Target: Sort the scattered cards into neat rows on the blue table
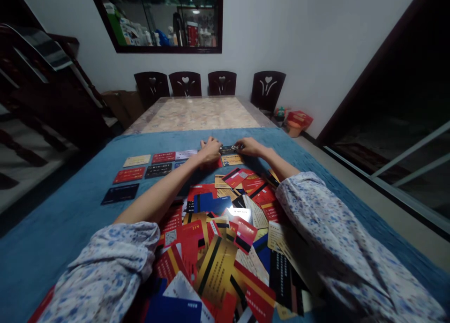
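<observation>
A dark card lies at the far end of the laid-out cards, between my two hands. My right hand pinches its right end with thumb and fingers. At the card's left end, my left hand has its fingers curled down onto the edge; the fingertips are partly hidden. Just below is a yellow-orange card, and a red card shows partly under my left wrist. To the left lie rows of cards, among them a cream card, a red card, a black card and a navy card.
A large loose heap of overlapping cards fills the near middle, under and between my forearms. A blue cloth covers the near part of the table. Beyond it is a bare marble-patterned tabletop, with several dark chairs behind.
</observation>
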Demonstrator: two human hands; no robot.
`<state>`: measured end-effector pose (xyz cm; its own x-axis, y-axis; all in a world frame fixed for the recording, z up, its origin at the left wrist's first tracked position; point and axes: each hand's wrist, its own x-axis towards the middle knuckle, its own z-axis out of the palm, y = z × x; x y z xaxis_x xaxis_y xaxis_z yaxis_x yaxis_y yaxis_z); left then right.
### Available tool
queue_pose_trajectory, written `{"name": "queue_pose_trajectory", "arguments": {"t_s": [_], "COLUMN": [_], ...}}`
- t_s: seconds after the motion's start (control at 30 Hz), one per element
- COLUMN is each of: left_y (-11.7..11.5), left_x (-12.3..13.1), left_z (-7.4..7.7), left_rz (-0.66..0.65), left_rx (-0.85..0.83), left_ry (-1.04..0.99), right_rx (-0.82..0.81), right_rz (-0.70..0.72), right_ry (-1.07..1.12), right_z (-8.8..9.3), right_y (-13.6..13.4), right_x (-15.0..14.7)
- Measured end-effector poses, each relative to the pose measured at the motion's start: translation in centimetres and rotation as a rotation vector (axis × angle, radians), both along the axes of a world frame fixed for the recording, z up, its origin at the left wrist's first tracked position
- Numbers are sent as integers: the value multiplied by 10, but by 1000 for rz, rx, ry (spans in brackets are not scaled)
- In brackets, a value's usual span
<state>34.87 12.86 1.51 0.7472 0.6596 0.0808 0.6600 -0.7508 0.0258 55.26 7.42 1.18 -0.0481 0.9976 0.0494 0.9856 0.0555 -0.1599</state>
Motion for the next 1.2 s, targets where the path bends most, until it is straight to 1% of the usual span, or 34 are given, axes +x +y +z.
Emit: {"name": "queue_pose_trajectory", "arguments": {"t_s": [0.13,0.3,0.5,0.6,0.73,0.9,1.07,1.2], "left_y": [-22,-46,-66,-78,-95,-109,-122,-135], "left_x": [-13,-24,-36,-43,-52,-57,-55,-55], "left_z": [5,8,7,8,11,11,4,-1], "left_rz": [-53,-60,-92,-117,-119,-122,-127,-148], "left_rx": [8,8,24,36,26,9,-12,-21], "left_ry": [-27,-45,-81,-79,-86,-101,-116,-88], "right_rx": [32,80,119,139,157,172,155,107], "right_rz": [21,50,71,91,99,102,135,169], "right_ry": [5,-1,-16,-12,-17,-3,10,-8], "right_z": [0,3,11,12,11,6,-5,-10], "right_y": [-8,-21,-45,-59,-76,-94,-107,-112], "right_x": [1,-4,-17,-24,-33,-42,-47,-50]}}
